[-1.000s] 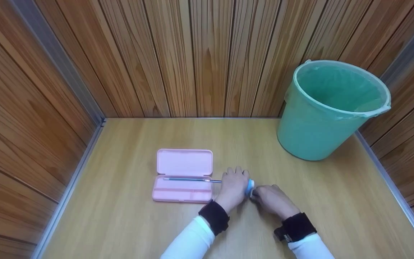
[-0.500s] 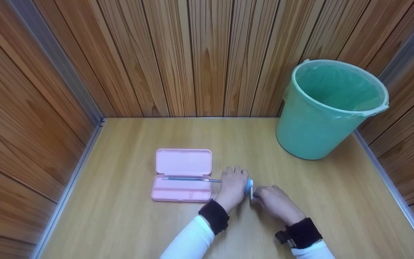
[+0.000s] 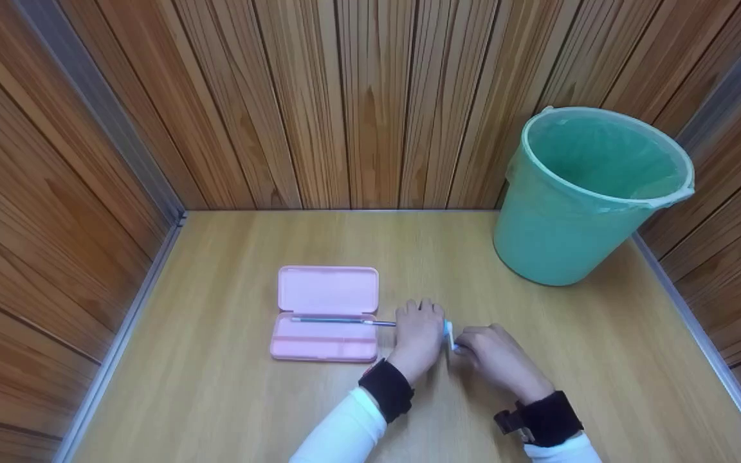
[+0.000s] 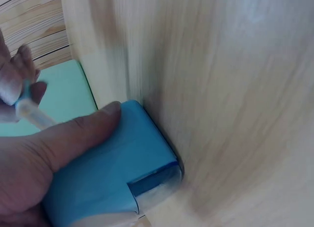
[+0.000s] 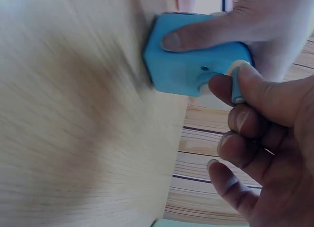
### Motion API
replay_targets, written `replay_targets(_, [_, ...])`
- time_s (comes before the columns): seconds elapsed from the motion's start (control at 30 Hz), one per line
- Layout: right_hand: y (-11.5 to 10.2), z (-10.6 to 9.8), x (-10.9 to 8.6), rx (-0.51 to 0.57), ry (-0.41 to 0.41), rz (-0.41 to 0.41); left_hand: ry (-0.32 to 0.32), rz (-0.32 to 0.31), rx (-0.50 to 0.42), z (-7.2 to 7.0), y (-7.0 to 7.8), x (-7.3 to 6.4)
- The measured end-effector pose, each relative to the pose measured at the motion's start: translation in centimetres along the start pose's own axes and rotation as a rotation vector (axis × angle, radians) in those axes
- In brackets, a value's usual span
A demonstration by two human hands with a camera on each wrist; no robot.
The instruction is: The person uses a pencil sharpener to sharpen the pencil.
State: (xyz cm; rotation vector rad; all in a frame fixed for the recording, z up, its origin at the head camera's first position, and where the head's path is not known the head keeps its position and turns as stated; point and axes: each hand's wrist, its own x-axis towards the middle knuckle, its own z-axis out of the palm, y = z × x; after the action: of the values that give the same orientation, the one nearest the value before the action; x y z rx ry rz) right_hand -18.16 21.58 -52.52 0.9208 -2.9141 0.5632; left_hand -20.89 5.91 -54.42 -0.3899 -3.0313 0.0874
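A blue crank pencil sharpener [image 5: 176, 72] stands on the table under my left hand [image 3: 418, 337], which grips it with the thumb along one side. In the left wrist view, the sharpener [image 4: 115, 163] shows a clear lower part. My right hand [image 3: 502, 363] pinches the small blue knob [image 5: 237, 87] of the sharpener's white crank [image 3: 451, 335] between thumb and index finger. The other right fingers are loosely curled. A thin, dark pencil [image 3: 335, 320] runs from over the pink case to my left hand; its right end is hidden there.
An open pink pencil case [image 3: 329, 289] lies left of my left hand, lid folded back. A green lined bin [image 3: 550, 238] stands at the back right of the wooden table [image 3: 229, 386]. Wood-panelled walls [image 3: 370, 103] enclose the back and sides.
The crank has turned, its arm showing at different angles, with my right hand shifting along with it. My left hand stays on the sharpener.
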Motion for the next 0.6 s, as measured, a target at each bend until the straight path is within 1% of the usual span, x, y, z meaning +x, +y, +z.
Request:
replay_targets(0.03, [0.0, 0.0, 0.0, -0.003, 0.017, -0.008, 0.002, 0.0, -0.001, 0.0, 0.0, 0.0])
replay_targets(0.1, [0.0, -0.1, 0.1, 0.01, 0.028, 0.007, 0.004, 0.005, -0.008, 0.1, 0.0, 0.0])
replay_targets(0.27, [0.1, -0.5, 0.2, 0.046, 0.013, 0.07, 0.023, 0.036, -0.066, 0.1, -0.2, -0.1])
replay_targets(0.4, [0.2, -0.7, 0.4, 0.043, 0.017, 0.103, 0.036, 0.064, -0.097, 0.1, -0.4, -0.2])
replay_targets(0.47, [0.1, -0.9, 0.5, 0.037, 0.029, 0.111, 0.033, 0.079, -0.111, 0.1, -0.6, -0.2])
replay_targets(0.6, [0.1, -1.0, 1.1, 0.015, 0.073, 0.095, 0.021, 0.095, -0.136, 0.3, -0.9, -0.1])
